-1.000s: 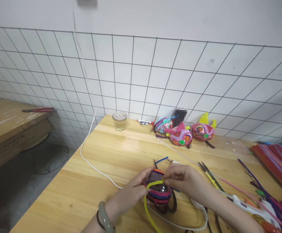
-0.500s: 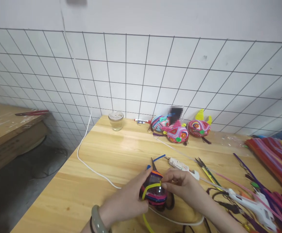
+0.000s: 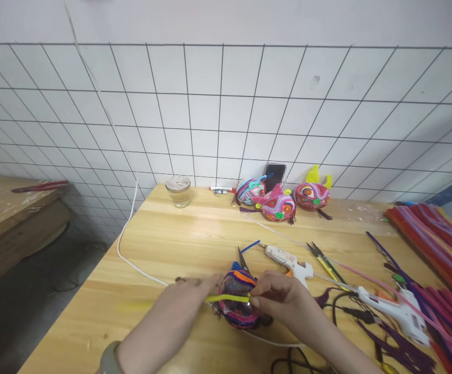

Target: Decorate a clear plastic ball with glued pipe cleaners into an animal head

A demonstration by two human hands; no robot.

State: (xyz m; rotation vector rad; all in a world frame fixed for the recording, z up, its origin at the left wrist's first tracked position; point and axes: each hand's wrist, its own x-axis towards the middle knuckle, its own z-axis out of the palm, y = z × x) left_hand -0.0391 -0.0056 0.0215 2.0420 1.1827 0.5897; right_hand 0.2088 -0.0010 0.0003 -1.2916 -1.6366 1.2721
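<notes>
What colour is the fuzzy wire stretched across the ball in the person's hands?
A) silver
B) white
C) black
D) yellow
D: the fuzzy wire lying across the ball is bright yellow, pinched by the right hand on one side, with the left hand at its other side.

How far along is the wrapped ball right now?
Done: the ball already carries pink, orange and blue bands, and three finished figures stand by the wall. In hand: the left hand and right hand stretch a yellow pipe cleaner across it. Left: clear patches of the ball show uncovered; the pipe cleaner pile lies unused.
</notes>
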